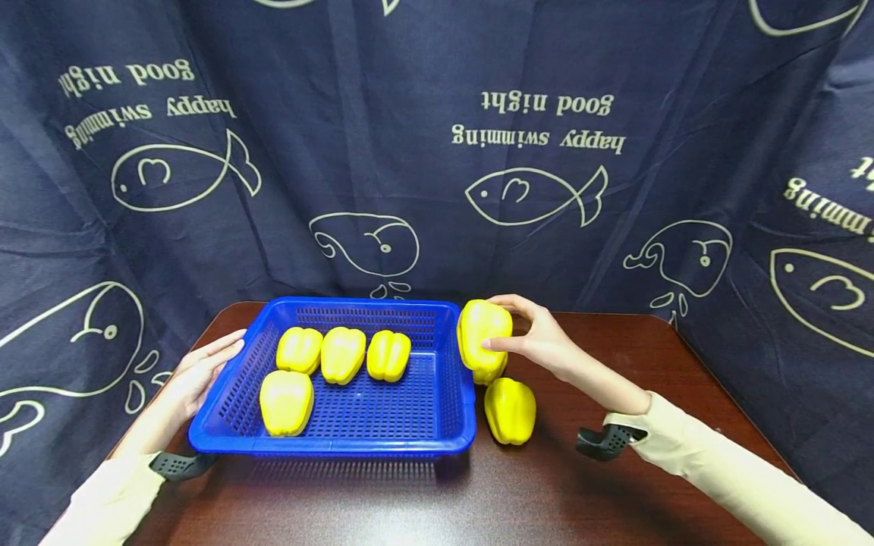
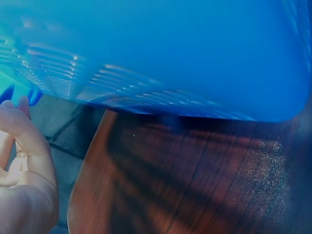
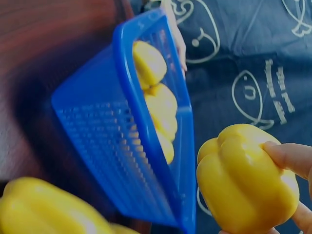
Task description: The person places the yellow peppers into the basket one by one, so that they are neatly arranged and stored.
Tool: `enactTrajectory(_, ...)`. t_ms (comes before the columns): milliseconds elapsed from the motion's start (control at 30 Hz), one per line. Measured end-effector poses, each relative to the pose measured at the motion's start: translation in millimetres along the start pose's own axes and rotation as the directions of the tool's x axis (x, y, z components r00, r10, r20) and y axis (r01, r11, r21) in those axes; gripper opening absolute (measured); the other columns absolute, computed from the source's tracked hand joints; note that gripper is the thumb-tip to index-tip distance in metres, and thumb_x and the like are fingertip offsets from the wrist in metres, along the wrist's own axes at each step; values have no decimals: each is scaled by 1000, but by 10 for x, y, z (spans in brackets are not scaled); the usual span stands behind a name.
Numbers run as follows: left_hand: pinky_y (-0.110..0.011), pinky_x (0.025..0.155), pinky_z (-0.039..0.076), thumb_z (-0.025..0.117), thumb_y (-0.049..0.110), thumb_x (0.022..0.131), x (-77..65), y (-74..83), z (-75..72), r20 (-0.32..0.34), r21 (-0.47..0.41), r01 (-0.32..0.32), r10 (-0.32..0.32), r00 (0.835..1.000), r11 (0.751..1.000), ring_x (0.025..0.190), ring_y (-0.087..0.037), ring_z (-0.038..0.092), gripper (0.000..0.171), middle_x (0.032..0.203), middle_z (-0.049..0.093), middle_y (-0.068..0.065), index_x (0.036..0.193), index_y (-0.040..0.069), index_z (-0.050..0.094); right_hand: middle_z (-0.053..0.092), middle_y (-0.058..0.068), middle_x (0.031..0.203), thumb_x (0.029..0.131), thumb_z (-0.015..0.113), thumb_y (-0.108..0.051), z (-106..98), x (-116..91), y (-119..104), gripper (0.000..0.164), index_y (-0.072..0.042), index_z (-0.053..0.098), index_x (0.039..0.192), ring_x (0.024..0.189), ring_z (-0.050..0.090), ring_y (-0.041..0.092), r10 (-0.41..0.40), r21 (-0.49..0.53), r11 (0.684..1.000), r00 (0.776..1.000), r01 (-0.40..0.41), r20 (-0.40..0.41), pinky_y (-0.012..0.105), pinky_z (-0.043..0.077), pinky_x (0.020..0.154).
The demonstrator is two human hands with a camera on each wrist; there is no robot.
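Observation:
My right hand (image 1: 539, 334) grips a yellow bell pepper (image 1: 483, 334) just beyond the right rim of a blue plastic basket (image 1: 328, 445). The right wrist view shows thumb and fingers on the sides of this bell pepper (image 3: 246, 180). Directly below it, a second bell pepper (image 1: 488, 374) is mostly hidden. A third bell pepper (image 1: 510, 411) lies on the table nearer to me. Inside the basket, several yellow bell peppers (image 1: 344, 355) sit toward the left and back. My left hand (image 1: 194, 379) rests along the basket's left side, fingers fairly straight, fingertips at the rim.
The brown wooden table (image 1: 546, 493) carries the basket and the loose bell peppers. Behind it hangs a dark blue curtain (image 1: 423, 152) printed with fish and whales. A black strap (image 1: 604, 441) sits at the right wrist and another black strap (image 1: 180, 465) at the left.

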State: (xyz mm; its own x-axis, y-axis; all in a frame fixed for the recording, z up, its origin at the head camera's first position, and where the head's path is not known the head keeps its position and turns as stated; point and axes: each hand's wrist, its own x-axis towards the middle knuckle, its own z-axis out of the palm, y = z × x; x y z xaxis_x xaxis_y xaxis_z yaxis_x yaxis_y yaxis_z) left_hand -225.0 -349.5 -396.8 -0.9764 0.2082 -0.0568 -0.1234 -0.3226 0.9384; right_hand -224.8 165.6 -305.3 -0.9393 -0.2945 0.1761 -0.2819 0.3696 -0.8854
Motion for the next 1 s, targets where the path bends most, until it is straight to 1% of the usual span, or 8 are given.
enactTrajectory(167,-26,72,59,42,11,102,4,15,-1,1,-3,5,-5,1000,1000,87,-11,72,35,100,73,8,109,31,69,61,13,121,73,82,-12,155,46,-92,59,-10,57,126,100,61,25,-1,6,1000,999,0,45,30,53,82)
enactTrajectory(333,-25,71,59,43,10,102,11,23,-15,-15,33,7,-6,1000,999,85,-10,71,35,99,73,9,108,32,70,62,12,119,73,82,-13,311,85,-174,58,-9,57,125,98,59,23,-13,17,1000,995,11,97,30,53,82)
enactTrajectory(467,-25,69,59,45,11,102,12,42,-9,-25,75,7,-5,1000,997,84,-9,71,34,98,73,10,107,34,70,62,12,119,73,81,-13,432,118,-243,56,-9,58,125,96,59,24,-3,26,1000,991,0,134,29,53,80)
enactTrajectory(567,-26,69,59,49,14,101,12,58,1,-46,121,19,-13,999,992,83,-8,71,31,97,72,13,106,36,69,61,12,121,74,80,-13,519,148,-291,55,-8,59,124,100,56,25,-7,12,1000,989,5,150,30,54,80)
enactTrajectory(667,-26,69,59,51,16,100,16,68,11,-64,157,33,-23,998,987,83,-7,71,29,97,72,15,106,38,69,60,12,122,75,79,-13,603,182,-331,54,-8,59,124,106,53,28,-9,2,1000,986,8,168,33,54,84)
enactTrajectory(800,-26,69,59,53,17,99,16,78,23,-74,175,39,-26,997,984,83,-7,71,28,97,72,15,106,39,69,59,12,123,75,79,-13,719,241,-371,54,-9,58,125,111,54,29,23,15,1000,981,-27,193,36,56,87)
enactTrajectory(900,-25,69,59,54,18,98,4,88,26,-84,175,45,-31,996,984,83,-7,71,27,96,72,16,105,39,70,58,11,122,75,79,-13,804,296,-397,54,-11,59,125,110,55,27,54,31,998,977,-62,205,36,57,84)
enactTrajectory(1000,-25,69,59,56,19,98,-7,96,26,-96,171,56,-40,995,984,82,-7,71,25,95,72,16,103,39,70,58,9,120,75,79,-14,888,358,-422,52,-13,59,124,110,53,26,85,45,994,973,-97,215,35,57,82)
